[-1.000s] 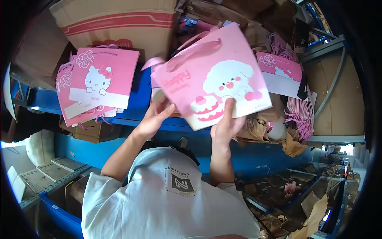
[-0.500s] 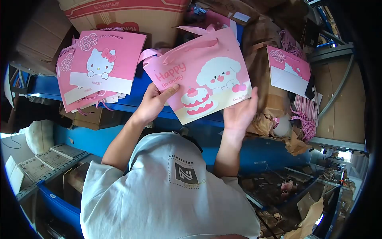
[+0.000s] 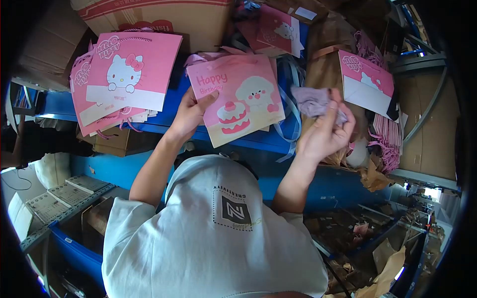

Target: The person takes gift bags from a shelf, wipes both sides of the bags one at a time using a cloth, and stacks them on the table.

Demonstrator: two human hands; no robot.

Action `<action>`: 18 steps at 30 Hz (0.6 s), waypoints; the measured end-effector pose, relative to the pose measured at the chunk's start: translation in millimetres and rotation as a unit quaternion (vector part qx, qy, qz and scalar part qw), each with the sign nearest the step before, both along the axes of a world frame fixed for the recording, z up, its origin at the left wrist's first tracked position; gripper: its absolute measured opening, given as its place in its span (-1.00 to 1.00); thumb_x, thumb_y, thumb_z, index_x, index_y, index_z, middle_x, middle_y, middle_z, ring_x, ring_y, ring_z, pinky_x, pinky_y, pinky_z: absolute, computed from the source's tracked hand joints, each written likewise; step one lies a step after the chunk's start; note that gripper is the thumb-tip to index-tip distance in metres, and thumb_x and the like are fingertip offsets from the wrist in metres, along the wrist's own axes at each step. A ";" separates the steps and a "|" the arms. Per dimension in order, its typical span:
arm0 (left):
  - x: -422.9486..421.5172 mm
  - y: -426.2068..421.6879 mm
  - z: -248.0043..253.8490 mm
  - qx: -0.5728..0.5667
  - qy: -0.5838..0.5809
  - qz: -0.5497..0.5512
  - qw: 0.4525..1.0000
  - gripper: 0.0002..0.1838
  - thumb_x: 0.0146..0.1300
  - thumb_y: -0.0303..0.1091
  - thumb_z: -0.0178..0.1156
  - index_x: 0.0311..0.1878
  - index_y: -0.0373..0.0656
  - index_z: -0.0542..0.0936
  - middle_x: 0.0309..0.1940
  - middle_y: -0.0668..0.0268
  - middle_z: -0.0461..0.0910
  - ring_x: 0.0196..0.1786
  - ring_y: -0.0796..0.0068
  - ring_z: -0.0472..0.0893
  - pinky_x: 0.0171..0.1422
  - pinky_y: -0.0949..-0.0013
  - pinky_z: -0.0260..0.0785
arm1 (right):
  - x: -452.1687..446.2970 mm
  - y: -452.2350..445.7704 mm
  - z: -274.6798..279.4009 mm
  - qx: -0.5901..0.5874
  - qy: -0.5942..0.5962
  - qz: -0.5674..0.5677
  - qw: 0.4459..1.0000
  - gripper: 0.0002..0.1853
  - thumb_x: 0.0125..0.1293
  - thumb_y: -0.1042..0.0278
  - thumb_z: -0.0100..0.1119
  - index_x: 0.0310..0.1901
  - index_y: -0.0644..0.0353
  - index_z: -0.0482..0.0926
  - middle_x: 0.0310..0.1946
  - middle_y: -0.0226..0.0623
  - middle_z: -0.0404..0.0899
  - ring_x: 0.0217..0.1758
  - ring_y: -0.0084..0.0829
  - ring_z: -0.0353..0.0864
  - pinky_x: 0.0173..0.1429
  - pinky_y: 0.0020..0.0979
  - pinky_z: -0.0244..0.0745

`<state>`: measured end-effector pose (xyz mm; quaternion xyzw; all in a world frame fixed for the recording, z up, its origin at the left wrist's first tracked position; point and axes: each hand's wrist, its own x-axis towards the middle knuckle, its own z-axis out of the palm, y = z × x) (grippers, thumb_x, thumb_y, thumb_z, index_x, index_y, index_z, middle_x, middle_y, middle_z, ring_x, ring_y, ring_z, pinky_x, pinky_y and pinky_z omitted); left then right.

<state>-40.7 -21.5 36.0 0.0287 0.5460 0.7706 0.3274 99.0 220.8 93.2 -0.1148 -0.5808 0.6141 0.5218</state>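
Observation:
My left hand (image 3: 190, 111) is closed on the left side of a pink gift bag (image 3: 258, 124), thumb on its front. The bag reads "Happy Birthday" and shows a white puppy and a layered cake; it is slightly tilted. Edges of something flat show behind it, and pale blue-grey ribbon (image 3: 293, 124) hangs at its right. To the right, apart from the bag, my right hand (image 3: 323, 139) pinches a crumpled lilac piece (image 3: 314, 102) that looks like soft cloth; its exact kind is unclear.
Pink Hello Kitty bags (image 3: 136, 54) lie stacked at the left on a blue shelf (image 3: 238, 141). Another such bag (image 3: 367, 77) sits at the right, above a bundle with purple cords (image 3: 385, 154). A cardboard box (image 3: 194, 30) stands behind, and brown paper (image 3: 323, 69) lies right of centre.
My right hand has let go of the gift bag, moved right and now holds the crumpled lilac piece. The bag has shifted left in my left hand; blue-grey ribbon now shows beside it.

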 end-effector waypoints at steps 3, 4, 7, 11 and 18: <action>-3.1 5.3 -5.0 -0.042 0.020 -0.001 0.999 -0.54 0.57 -0.38 0.33 0.39 -0.30 0.44 0.08 0.03 0.75 0.03 0.21 0.83 0.03 0.30 0.74 | -5.8 -18.7 -12.8 0.146 -0.120 0.062 0.980 -0.59 0.51 0.52 0.35 0.34 0.30 0.57 0.42 0.09 0.60 0.50 -0.04 0.59 0.51 -0.10 0.57; -4.7 4.7 -11.6 -0.015 0.022 -0.010 1.000 -0.52 0.58 -0.40 0.31 0.44 -0.25 0.40 0.13 0.01 0.73 0.08 0.17 0.82 0.07 0.26 0.74 | -9.9 -23.0 -23.5 0.241 -0.176 0.110 0.948 -0.54 0.50 0.46 0.39 0.38 0.27 0.58 0.51 0.20 0.50 0.61 0.09 0.48 0.59 0.00 0.49; -10.6 -0.7 -31.2 0.065 0.030 -0.032 0.997 -0.42 0.59 -0.48 0.24 0.58 -0.13 0.30 0.28 -0.02 0.67 0.23 0.08 0.78 0.20 0.14 0.75 | -21.7 -36.8 -59.8 0.509 -0.320 -0.004 0.799 -0.38 0.46 0.22 0.47 0.49 0.13 0.55 0.68 0.36 0.15 0.73 0.50 0.07 0.60 0.33 0.31; -10.6 -6.9 -40.7 0.082 0.017 -0.035 0.996 -0.32 0.59 -0.57 0.18 0.66 -0.05 0.19 0.33 -0.02 0.64 0.28 0.07 0.75 0.26 0.12 0.72 | -19.7 -35.3 -102.6 0.440 -0.416 0.049 0.795 -0.22 0.51 0.08 0.41 0.68 -0.02 0.34 0.74 0.42 -0.10 0.75 0.66 -0.22 0.62 0.49 0.13; -12.5 -8.6 -42.4 0.083 0.024 -0.052 0.995 -0.15 0.50 -0.76 0.06 0.75 -0.03 0.05 0.48 -0.01 0.52 0.38 0.12 0.68 0.40 0.20 0.59 | -28.3 -42.9 -99.2 0.423 -0.347 0.084 0.833 -0.18 0.48 0.22 0.43 0.65 0.25 0.29 0.70 0.46 0.01 0.73 0.57 0.02 0.63 0.31 0.29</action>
